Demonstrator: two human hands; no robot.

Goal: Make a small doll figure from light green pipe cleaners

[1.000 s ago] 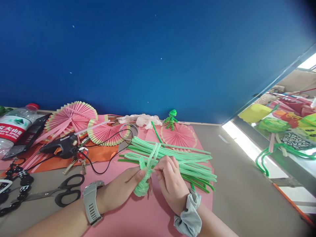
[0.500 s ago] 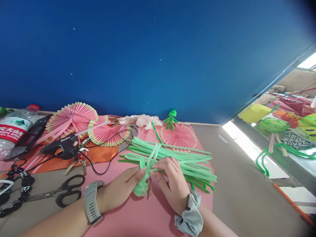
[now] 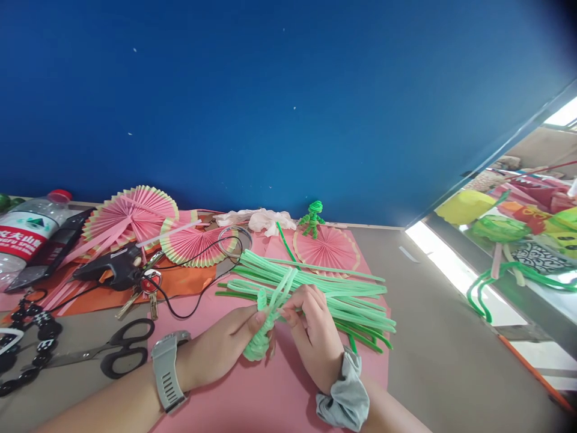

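Observation:
Wrapped light green pipe cleaners form a small bundle [image 3: 258, 346] over the pink paper [image 3: 252, 403]. My left hand [image 3: 225, 343] grips this bundle, its thumb on the near side. Several pipe cleaner ends stick up from the top. My right hand [image 3: 313, 334] pinches a thin light green strand just right of the bundle, thumb and index finger together. Behind my hands lies a spread of loose light and dark green pipe cleaners [image 3: 356, 307]. A small green figure [image 3: 312, 219] stands upright by the blue panel [image 3: 288, 108].
Black-handled scissors [image 3: 128, 349], keys [image 3: 153, 294], a black glue gun [image 3: 112, 267] with its cord, and a black bead string [image 3: 45, 337] lie at left. Pink paper fans [image 3: 130, 213] and a bottle [image 3: 27, 231] stand behind them. A white scrap [image 3: 409, 254] lies at right.
My right hand has shifted slightly, its fingers more curled around the strand. The upright pipe cleaner ends lean a little more to the right.

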